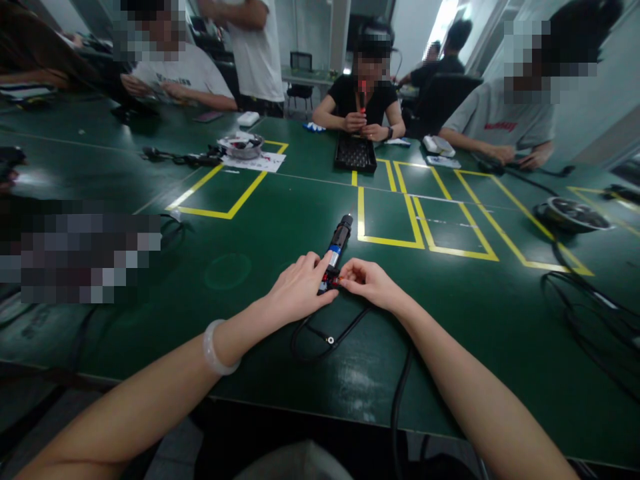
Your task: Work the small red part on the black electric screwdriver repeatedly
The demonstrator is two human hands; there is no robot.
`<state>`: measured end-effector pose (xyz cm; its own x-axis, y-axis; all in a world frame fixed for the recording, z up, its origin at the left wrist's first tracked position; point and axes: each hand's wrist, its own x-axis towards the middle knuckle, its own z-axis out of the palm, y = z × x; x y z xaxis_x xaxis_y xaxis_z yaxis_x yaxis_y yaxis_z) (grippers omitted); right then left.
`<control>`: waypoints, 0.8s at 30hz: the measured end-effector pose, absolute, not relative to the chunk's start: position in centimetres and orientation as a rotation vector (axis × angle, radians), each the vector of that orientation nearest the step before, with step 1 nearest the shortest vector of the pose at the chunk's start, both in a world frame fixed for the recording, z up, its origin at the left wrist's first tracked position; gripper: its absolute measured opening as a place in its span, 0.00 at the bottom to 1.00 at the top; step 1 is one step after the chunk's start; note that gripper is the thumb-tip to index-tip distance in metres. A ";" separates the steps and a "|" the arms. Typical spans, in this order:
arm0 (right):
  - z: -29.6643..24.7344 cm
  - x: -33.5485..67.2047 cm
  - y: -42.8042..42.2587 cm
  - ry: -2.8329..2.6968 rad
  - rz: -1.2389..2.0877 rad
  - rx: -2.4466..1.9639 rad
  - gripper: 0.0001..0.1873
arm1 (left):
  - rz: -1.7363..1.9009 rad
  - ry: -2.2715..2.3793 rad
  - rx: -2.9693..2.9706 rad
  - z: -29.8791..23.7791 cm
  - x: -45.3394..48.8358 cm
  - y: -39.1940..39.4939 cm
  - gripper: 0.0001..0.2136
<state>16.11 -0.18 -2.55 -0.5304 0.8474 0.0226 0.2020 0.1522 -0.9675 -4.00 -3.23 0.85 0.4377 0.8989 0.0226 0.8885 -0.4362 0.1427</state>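
A black electric screwdriver (341, 235) with a blue and silver band lies on the green table, its thin tip pointing away from me. My left hand (295, 285) lies across its near part, index finger along the body and thumb at the near end, gripping it. Reddish parts show between my hands, too small to make out. My right hand (369, 283) is closed in a pinch at the screwdriver's right side. A small orange-red bit shows at those fingertips, but its kind is unclear. A black cable (356, 325) loops below, with a metal ring terminal (331, 341) beside it.
Yellow tape outlines (390, 241) mark the table ahead. A co-worker opposite holds a red-handled tool (363, 97) above a black tray (354, 159). Round metal bowls stand at left (241, 144) and right (575, 215). Black cables (580, 300) lie at right; other people sit around the table.
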 end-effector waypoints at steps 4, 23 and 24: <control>-2.7 16.2 -0.2 -1.870 1.392 -0.989 0.12 | 0.145 1.599 2.568 0.9 -3.9 -3.3 0.35; -3.0 15.2 -0.6 -1.863 1.341 -0.941 0.10 | 0.158 1.589 2.593 0.8 -3.8 -3.2 0.34; -3.0 15.2 -0.6 -1.862 1.343 -0.941 0.10 | 0.161 1.592 2.598 0.7 -3.8 -3.2 0.34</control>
